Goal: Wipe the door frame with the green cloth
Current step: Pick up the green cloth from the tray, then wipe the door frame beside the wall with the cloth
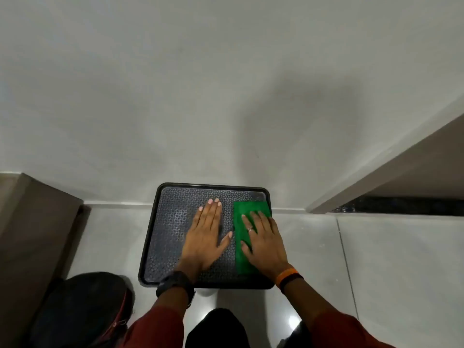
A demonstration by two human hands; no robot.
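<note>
A folded green cloth [243, 257] lies flat on the right side of a black patterned tray [164, 237] that rests on the floor against the wall. My right hand [263, 241] lies palm down on the cloth with its fingers spread. My left hand [207, 233] rests flat on the bare tray surface just left of the cloth, holding nothing. The pale door frame [376, 169] slants across the right side of the view, apart from both hands.
A white wall [175, 84] rises behind the tray. A brown panel [32, 222] stands at the left, with a dark bag [85, 310] on the floor below it. Grey floor tiles [389, 267] stretch to the right. A dark threshold strip [401, 205] runs under the door frame.
</note>
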